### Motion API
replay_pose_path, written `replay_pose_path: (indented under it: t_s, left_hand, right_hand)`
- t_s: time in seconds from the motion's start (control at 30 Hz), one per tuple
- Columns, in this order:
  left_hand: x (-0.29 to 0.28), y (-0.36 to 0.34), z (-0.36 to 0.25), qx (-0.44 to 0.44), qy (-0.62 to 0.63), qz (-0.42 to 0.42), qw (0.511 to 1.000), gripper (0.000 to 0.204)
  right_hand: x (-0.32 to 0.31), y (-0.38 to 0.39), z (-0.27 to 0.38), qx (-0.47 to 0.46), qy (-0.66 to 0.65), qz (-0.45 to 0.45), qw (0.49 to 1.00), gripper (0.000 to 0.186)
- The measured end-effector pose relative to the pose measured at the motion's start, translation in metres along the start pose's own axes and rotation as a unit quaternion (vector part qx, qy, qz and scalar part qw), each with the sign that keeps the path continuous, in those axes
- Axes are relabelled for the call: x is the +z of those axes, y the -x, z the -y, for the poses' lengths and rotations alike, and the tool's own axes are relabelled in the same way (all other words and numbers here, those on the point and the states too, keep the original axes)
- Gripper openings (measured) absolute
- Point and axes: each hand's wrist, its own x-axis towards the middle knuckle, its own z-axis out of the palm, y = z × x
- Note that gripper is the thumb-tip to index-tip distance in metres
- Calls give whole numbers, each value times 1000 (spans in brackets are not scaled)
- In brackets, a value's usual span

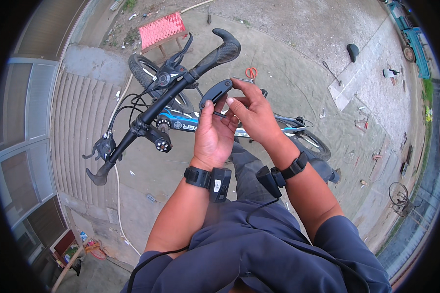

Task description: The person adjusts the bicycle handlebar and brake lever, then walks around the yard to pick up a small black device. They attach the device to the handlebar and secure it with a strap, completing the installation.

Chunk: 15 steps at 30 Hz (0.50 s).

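Observation:
Both of my hands are raised in front of a bicycle, around a dark folding multi-tool [216, 94] with a curved body and a slot along it. My left hand [214, 136] supports the tool from below, thumb against its lower end. My right hand [254, 111] pinches near the tool's upper end, its thumb bent toward the left fingers. A thin dark piece shows between the hands; its exact shape is hard to make out. Just left stands the bicycle's black handlebar [154, 108] with grips and brake levers. Its blue and white frame [186, 122] passes behind my hands.
Orange-handled scissors [251, 73] lie beyond my hands. A red-topped stool [162, 30] stands far left. On the right are a bicycle saddle [353, 52], a white bottle [390, 73] and scattered tools. A pale hose [120, 205] runs along the ground beside steps [78, 132].

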Motion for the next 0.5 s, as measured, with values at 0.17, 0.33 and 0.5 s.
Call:
replay_pose_path:
  t_s: [0.17,0.33,0.5]
  left_hand:
    - [1,19,-7,-18,-76,-28,997,41]
    - [0,46,-34,-41,-400,-33,915,34]
    - [0,63,-55,-97,-554,49,826,50]
  right_hand:
    - [-10,9,-4,11,29,14,999,57]
    - [-19,27,-3,-3,58,67,996,60]
    - [-20,38,5,-57,79,204,974,54]
